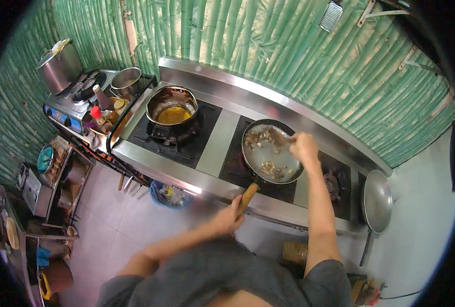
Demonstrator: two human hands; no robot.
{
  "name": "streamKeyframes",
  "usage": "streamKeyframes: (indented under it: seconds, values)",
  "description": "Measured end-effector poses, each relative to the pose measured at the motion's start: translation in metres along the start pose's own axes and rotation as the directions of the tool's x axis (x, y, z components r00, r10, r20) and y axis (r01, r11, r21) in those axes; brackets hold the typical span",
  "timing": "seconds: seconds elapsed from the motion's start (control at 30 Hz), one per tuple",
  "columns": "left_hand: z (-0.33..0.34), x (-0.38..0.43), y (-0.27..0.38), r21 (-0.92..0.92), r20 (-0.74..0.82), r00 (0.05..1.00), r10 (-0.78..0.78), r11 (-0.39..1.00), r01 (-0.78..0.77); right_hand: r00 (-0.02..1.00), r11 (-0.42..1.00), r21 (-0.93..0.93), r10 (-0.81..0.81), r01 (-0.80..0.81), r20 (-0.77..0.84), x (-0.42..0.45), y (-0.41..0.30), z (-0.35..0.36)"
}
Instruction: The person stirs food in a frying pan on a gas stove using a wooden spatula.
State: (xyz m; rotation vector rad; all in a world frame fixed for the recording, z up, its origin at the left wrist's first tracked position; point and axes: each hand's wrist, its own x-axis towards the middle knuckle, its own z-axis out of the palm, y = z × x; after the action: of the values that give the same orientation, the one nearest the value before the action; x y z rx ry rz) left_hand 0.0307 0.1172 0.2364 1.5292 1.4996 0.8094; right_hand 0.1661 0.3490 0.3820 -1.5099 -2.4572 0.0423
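Observation:
A round frying pan (267,153) sits over the middle burner of the steel stove. Browned chopped food lies in it in clumps, one pile (274,170) near the front and more toward the back left. My left hand (229,217) grips the pan's wooden handle (248,197) at the front. Above the pan's right rim, my right hand (304,149) is closed around a brown spatula (279,139), whose blade is down among the food at the back. The fingers partly hide the spatula's handle.
Left on the stove stands a deep pot (172,105) with yellow oil. A wok (377,201) leans at the right end. Bottles, including one with a red cap (95,112), and a steel pot (126,82) crowd the left side. Below the stove's front edge is a blue-lined bin (169,193).

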Motion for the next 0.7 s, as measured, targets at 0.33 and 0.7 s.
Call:
streamKeyframes:
  seconds: [0.33,0.7]
  values:
    - [-0.007,0.001,-0.015,0.046,-0.023,0.994,0.11,0.993,-0.109,0.998,0.998,-0.044,-0.054,0.055,0.03,0.011,-0.001,0.043]
    - [-0.014,0.006,-0.013,0.045,0.023,1.0,0.017,0.999,-0.018,0.982,0.971,-0.169,-0.154,0.172,0.111,-0.008,0.02,-0.001]
